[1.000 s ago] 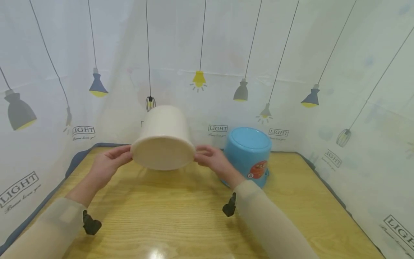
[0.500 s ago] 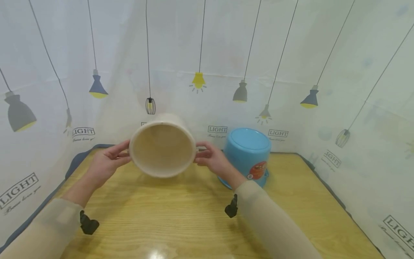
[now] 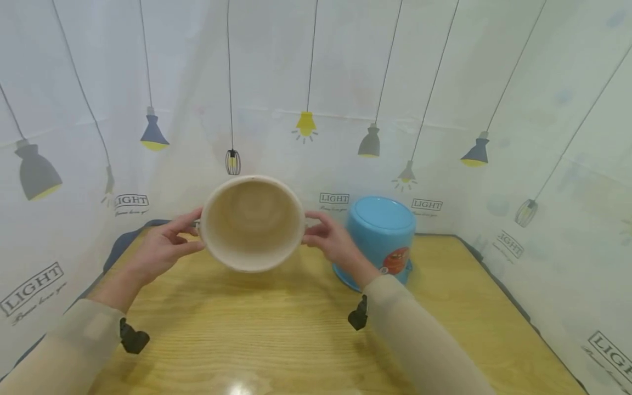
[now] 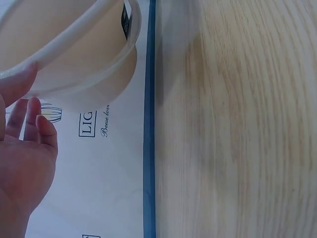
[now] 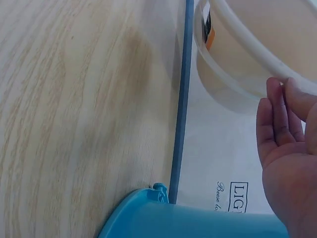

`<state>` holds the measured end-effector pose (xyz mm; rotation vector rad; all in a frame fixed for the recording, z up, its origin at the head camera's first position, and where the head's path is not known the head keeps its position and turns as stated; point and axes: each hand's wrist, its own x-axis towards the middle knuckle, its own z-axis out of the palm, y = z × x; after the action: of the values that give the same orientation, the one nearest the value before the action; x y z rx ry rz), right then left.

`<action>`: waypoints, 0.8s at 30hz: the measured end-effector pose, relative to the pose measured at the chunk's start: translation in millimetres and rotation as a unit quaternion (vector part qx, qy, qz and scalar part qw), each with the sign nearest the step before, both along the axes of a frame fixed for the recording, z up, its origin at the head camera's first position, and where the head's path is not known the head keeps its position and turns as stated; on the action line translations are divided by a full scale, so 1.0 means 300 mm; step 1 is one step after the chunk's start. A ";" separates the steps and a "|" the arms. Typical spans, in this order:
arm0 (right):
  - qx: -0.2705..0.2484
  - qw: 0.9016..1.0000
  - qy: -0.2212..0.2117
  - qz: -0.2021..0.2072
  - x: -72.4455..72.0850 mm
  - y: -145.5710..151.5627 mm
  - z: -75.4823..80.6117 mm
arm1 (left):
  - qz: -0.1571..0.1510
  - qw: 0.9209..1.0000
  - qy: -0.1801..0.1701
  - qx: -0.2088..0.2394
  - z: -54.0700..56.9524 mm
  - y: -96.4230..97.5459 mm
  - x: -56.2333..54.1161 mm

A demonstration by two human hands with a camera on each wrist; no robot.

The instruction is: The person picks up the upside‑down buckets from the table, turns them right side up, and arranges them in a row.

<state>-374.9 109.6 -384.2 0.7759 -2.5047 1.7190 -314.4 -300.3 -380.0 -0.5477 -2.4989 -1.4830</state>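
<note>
A cream plastic bucket [image 3: 253,225] is held up over the back of the table, tilted so its open mouth faces me and its inside shows. My left hand [image 3: 160,249] pinches the rim at the bucket's left side, thumb and fingers on the edge in the left wrist view [image 4: 27,153]. On the opposite side my right hand [image 3: 333,241] pinches the rim, fingertips meeting the thumb there. A handle lies around the bucket's outside in both wrist views. Just beyond my right wrist a blue bucket [image 3: 380,236] stands upside down on the table, a red label on its side.
The wooden table [image 3: 276,334] spreads in front of me with a dark blue edge. White curtains [image 3: 336,66] printed with hanging lamps surround it at the back and sides. The blue bucket is close to my right forearm.
The cream bucket has tipped from showing its underside or outer bottom to showing its open mouth toward me. Both hands keep their hold and have shifted slightly. The blue bucket stays in place.
</note>
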 end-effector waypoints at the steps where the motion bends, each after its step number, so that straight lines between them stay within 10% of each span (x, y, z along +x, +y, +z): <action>1: -0.002 1.000 0.005 0.003 0.000 0.005 0.001 | -0.004 1.000 -0.006 -0.004 0.003 0.000 0.000; 9: 0.010 0.999 0.039 0.027 -0.004 0.026 0.011 | -0.055 0.996 -0.061 0.028 0.015 0.002 0.001; 24: -0.036 0.998 -0.007 0.053 0.001 0.017 0.016 | -0.049 0.995 -0.058 0.065 0.039 0.019 0.007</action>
<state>-374.5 114.8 -379.3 0.9101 -2.4361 1.8424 -312.3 -294.6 -368.3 -0.5853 -2.4691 -1.7465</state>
